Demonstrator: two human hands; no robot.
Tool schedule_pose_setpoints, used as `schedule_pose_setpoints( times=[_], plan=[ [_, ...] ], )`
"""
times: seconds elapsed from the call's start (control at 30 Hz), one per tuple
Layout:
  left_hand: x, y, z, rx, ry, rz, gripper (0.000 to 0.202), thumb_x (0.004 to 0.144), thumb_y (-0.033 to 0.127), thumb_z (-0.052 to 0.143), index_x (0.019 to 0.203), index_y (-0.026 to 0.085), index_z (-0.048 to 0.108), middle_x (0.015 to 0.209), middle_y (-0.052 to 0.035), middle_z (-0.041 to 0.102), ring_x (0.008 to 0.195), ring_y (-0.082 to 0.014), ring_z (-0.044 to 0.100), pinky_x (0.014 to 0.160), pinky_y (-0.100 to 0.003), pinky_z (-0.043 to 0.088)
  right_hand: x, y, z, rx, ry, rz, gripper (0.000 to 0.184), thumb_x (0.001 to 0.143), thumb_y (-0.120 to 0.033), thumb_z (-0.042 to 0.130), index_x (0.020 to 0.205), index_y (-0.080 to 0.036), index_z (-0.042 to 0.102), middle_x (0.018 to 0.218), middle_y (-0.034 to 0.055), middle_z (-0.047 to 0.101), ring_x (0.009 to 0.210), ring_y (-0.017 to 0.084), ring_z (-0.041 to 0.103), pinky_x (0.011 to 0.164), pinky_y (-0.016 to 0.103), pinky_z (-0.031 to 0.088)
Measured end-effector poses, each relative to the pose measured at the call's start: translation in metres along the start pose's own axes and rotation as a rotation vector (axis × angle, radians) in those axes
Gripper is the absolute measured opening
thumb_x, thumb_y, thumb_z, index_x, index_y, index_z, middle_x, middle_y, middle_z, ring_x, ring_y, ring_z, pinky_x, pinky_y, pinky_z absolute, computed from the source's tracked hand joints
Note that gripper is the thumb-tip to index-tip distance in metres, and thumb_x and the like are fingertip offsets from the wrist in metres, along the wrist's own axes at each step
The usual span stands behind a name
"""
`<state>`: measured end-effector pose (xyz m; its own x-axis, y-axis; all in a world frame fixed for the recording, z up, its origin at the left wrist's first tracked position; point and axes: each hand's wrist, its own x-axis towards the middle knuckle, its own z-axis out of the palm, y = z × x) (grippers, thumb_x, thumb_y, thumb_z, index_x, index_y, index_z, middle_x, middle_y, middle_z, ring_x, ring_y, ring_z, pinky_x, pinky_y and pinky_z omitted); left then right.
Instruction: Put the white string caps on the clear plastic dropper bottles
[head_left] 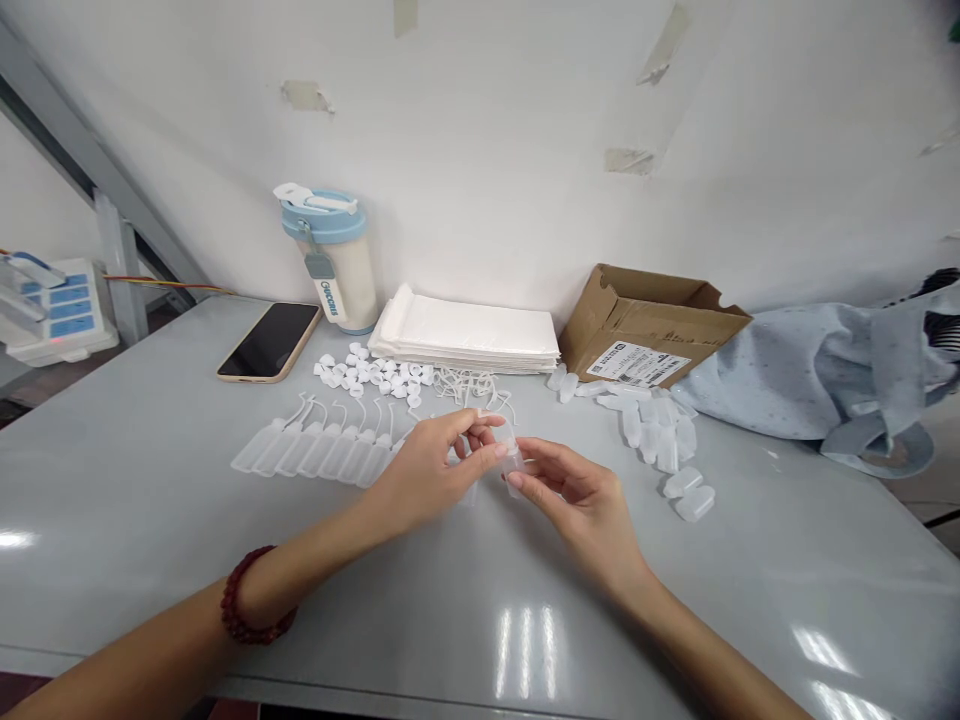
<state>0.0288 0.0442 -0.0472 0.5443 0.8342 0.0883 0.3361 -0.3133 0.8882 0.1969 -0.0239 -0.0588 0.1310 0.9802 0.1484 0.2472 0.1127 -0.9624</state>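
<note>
My left hand (435, 465) and my right hand (581, 500) meet over the middle of the grey table (150, 520). Together they pinch a small translucent plastic bottle (512, 462) between their fingertips. The left fingers close on its upper end, where a thin plastic piece shows, and the right fingers hold its body. A row of several similar bottles with looped straps (315, 450) lies just left of the left hand. A red bead bracelet (244, 610) sits on my left wrist.
Small white caps (371, 372) and thin loops (472, 385) are scattered behind the hands. Loose bottles (660, 435) lie to the right. Further back are a stack of white bags (469, 332), a cardboard box (649, 320), a tumbler (334, 255), a phone (270, 340) and grey cloth (817, 370).
</note>
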Motion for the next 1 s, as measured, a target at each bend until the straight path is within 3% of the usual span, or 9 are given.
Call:
schedule_pose_setpoints(
  times=[0.17, 0.3, 0.43, 0.7, 0.87, 1.0],
  plan=[
    [-0.005, -0.004, 0.007, 0.238, 0.102, 0.339, 0.026, 0.088, 0.022, 0.051, 0.114, 0.017, 0.054, 0.103, -0.0071, 0.061, 0.099, -0.0189, 0.055, 0.085, -0.034, 0.047, 0.002, -0.003, -0.001, 0.088, 0.021, 0.178, 0.031, 0.073, -0.035, 0.072, 0.099, -0.019, 0.068, 0.079, 0.0038, 0.073, 0.068, 0.018, 0.069, 0.070, 0.036, 0.058],
    [-0.008, -0.007, 0.012, 0.367, 0.074, 0.432, 0.033, 0.086, 0.026, 0.057, 0.117, 0.017, 0.048, 0.113, -0.0098, 0.055, 0.105, -0.0220, 0.050, 0.089, -0.038, 0.046, 0.003, -0.002, -0.001, 0.138, 0.023, 0.259, 0.038, 0.070, -0.039, 0.073, 0.100, -0.017, 0.066, 0.092, 0.0077, 0.072, 0.070, 0.019, 0.070, 0.070, 0.035, 0.057],
    [-0.008, -0.009, 0.014, 0.485, 0.047, 0.445, 0.041, 0.083, 0.030, 0.062, 0.118, 0.017, 0.045, 0.113, -0.0106, 0.054, 0.105, -0.0255, 0.048, 0.088, -0.041, 0.046, 0.003, 0.001, 0.001, 0.134, 0.002, 0.280, 0.038, 0.072, -0.040, 0.071, 0.101, -0.017, 0.064, 0.093, 0.0085, 0.071, 0.074, 0.021, 0.070, 0.067, 0.033, 0.055],
    [-0.006, -0.010, 0.013, 0.564, -0.007, 0.388, 0.037, 0.077, 0.031, 0.068, 0.107, 0.016, 0.052, 0.106, -0.0089, 0.058, 0.101, -0.0272, 0.047, 0.083, -0.042, 0.045, 0.001, 0.007, 0.006, 0.049, -0.038, 0.283, 0.033, 0.074, -0.039, 0.068, 0.097, -0.016, 0.063, 0.090, 0.0060, 0.067, 0.062, 0.015, 0.064, 0.055, 0.027, 0.050],
    [-0.004, -0.011, 0.002, 0.573, -0.110, 0.339, 0.035, 0.072, 0.028, 0.070, 0.102, 0.016, 0.057, 0.102, -0.0090, 0.057, 0.102, -0.0279, 0.044, 0.084, -0.042, 0.044, 0.001, 0.009, 0.008, -0.023, -0.135, 0.285, 0.027, 0.080, -0.037, 0.063, 0.096, -0.016, 0.064, 0.088, 0.0055, 0.069, 0.062, 0.014, 0.064, 0.058, 0.027, 0.051],
    [-0.002, -0.014, -0.004, 0.594, -0.171, 0.348, 0.036, 0.070, 0.026, 0.070, 0.102, 0.016, 0.058, 0.102, -0.0084, 0.055, 0.101, -0.0265, 0.043, 0.085, -0.041, 0.043, 0.002, 0.011, 0.008, -0.091, -0.171, 0.196, 0.021, 0.080, -0.031, 0.061, 0.095, -0.016, 0.067, 0.083, 0.0049, 0.070, 0.070, 0.016, 0.064, 0.063, 0.029, 0.053]
  ],
)
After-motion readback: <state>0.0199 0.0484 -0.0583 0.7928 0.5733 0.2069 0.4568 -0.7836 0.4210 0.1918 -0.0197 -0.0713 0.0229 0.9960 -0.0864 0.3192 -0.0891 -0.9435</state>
